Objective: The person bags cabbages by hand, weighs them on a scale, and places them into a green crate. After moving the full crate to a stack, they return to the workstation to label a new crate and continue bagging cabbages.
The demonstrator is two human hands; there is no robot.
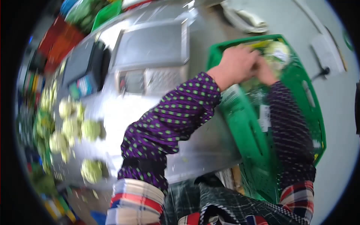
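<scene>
My left hand [240, 63] and my right hand [265, 71] meet over the near end of a green plastic crate [243, 112]. The fingers of both are drawn together at one spot, blurred, and whatever lies between them is hidden. Just beyond my right hand, inside the crate, is a pale green vegetable head [277, 52] that seems wrapped in clear film, with a white label on it. More clear wrapping and a white label [264, 118] show lower in the crate, partly behind my right sleeve.
A weighing scale [152, 45] with a metal pan and keypad stands on the metal table [202, 153]. Left of it is a dark grey machine [84, 63]. Several pale green heads [91, 170] lie at the table's left. A green bin [107, 15] is at the far edge.
</scene>
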